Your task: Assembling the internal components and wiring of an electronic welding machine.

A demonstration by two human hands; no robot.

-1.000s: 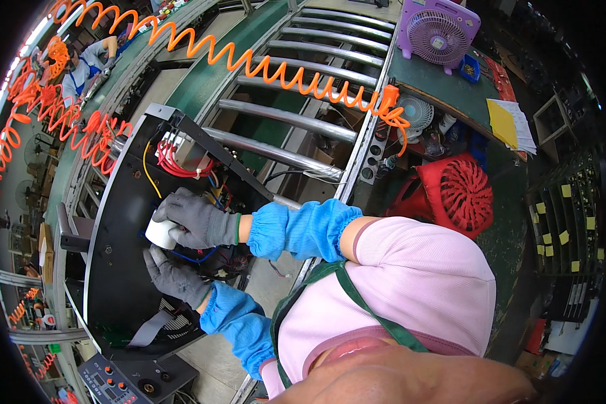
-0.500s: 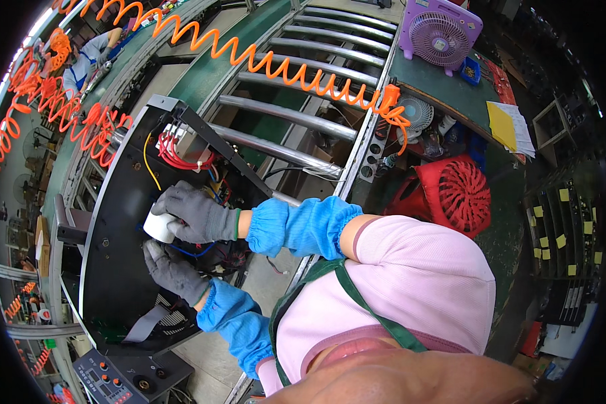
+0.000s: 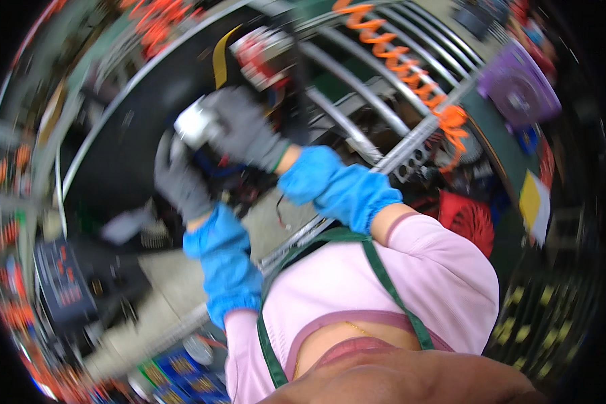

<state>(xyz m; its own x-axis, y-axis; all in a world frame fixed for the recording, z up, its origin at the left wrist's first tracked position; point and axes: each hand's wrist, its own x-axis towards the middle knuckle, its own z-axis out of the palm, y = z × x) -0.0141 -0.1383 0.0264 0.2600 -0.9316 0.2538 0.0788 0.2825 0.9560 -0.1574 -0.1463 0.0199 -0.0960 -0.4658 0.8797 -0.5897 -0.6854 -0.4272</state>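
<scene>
My right hand, in a grey glove, is closed around a short white cylinder whose exact kind blur hides. Below it, my left hand, gloved too, has its fingers stretched up and apart, close to the cylinder's lower edge; whether they touch it I cannot tell. Both hands are over a black curved panel of an open housing. A yellow strip or wire and a white block with red wires show beyond my right hand. Dark and blue wiring lies partly hidden under my hands.
A dark control panel with knobs stands at the near left. Metal rollers run behind the housing, with an orange coiled hose above them. A purple fan and a red slatted fan are at the right.
The whole view has turned and blurred, shifting the housing and both hands upward and rightward in the picture. The white cylinder stays in my right hand. My left hand's fingers now point more upward.
</scene>
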